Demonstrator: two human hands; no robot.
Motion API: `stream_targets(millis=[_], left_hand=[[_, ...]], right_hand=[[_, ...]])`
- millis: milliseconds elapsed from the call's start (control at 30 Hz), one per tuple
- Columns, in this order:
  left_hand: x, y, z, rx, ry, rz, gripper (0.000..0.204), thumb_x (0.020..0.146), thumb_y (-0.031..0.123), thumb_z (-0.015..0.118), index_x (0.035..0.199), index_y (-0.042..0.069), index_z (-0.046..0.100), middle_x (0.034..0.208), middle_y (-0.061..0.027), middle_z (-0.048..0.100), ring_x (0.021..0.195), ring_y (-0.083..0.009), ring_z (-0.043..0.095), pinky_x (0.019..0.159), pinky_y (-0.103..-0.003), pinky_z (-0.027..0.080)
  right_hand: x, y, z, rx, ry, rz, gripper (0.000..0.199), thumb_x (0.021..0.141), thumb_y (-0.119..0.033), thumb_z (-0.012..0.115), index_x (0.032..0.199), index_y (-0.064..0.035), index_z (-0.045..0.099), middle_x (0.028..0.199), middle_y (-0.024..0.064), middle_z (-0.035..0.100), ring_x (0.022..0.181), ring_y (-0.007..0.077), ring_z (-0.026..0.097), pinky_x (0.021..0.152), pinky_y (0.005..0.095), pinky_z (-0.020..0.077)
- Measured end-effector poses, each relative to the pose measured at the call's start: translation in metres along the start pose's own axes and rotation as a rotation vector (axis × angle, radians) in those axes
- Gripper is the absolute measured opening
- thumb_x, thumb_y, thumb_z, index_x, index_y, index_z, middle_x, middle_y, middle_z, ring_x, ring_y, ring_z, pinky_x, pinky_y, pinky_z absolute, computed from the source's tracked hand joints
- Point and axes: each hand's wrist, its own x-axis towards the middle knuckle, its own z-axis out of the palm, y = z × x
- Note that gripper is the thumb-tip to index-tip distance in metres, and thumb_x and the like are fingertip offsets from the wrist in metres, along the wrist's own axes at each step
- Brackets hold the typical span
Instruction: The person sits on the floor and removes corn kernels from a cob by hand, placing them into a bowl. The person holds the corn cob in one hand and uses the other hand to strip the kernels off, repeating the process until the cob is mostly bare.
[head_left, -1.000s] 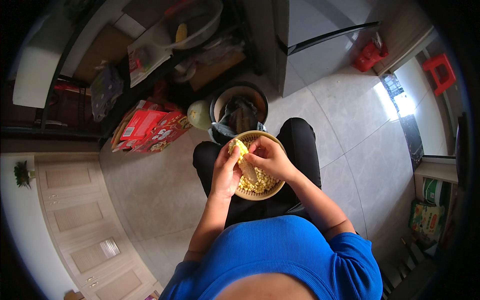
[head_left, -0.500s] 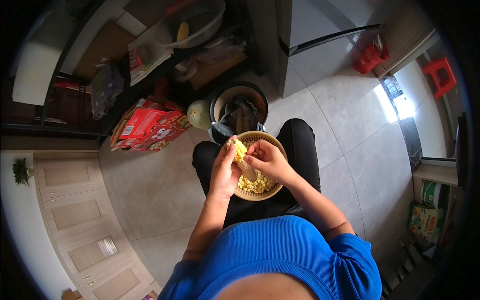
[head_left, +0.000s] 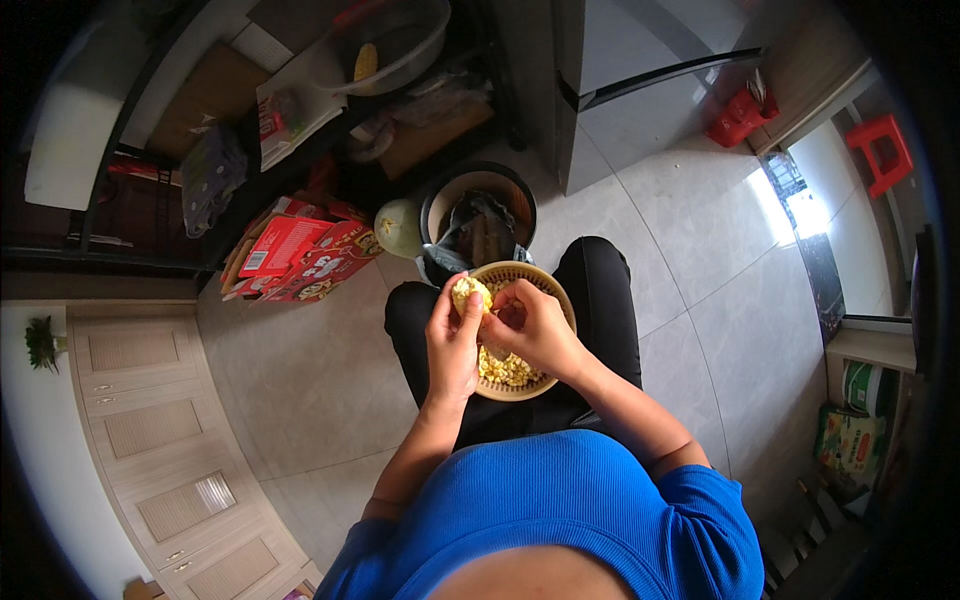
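A partly stripped corn cob (head_left: 470, 296) is gripped in my left hand (head_left: 455, 350), its yellow kernels showing at the upper end. My right hand (head_left: 540, 332) has its fingers curled and pressed to the cob from the right; the fingertips and the cob's lower end are largely hidden. Below both hands, a tan perforated basket (head_left: 568, 312) rests on my lap. Loose yellow corn kernels (head_left: 507, 370) cover much of its bottom.
Beyond the basket stands a round bin (head_left: 527, 190) with a dark liner, next to a pale green melon (head_left: 398, 228). Red cardboard boxes (head_left: 310, 255) lie left of it. On the shelf, a clear tub (head_left: 425, 45) holds another corn cob (head_left: 366, 62). A grey fridge (head_left: 660, 50) is at upper right.
The cob has tilted, so its bare lower part is now mostly hidden behind my right hand. My right hand has shifted slightly and its fingers have curled closer to the cob.
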Motion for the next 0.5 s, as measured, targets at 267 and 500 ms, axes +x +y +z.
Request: stream_targets(millis=[267, 500], left_hand=[[0.0, 0.011, 0.003, -0.137, -0.002, -0.094, 0.035, 0.094, 0.016, 0.051, 0.125, 0.001, 0.045, 0.113, -0.006, 0.053, 0.101, -0.0141, 0.053, 0.088, -0.028, 0.044], [0.003, 0.007, -0.001, -0.128, 0.019, -0.075, 0.036, 0.091, 0.013, 0.056, 0.123, 0.001, 0.046, 0.11, -0.006, 0.055, 0.1, -0.0134, 0.054, 0.086, -0.028, 0.045]], right_hand=[[0.001, 0.015, 0.0, 0.066, -0.012, -0.028, 0.018, 0.079, -0.008, 0.064, 0.089, 0.0015, 0.052, 0.07, 0.0014, 0.055, 0.062, 0.0042, 0.052, 0.054, 0.0205, 0.0433], [0.001, 0.007, 0.001, 0.127, -0.035, -0.033, 0.02, 0.076, -0.008, 0.064, 0.088, 0.0023, 0.05, 0.066, 0.0081, 0.056, 0.059, 0.0096, 0.054, 0.054, 0.0243, 0.044]])
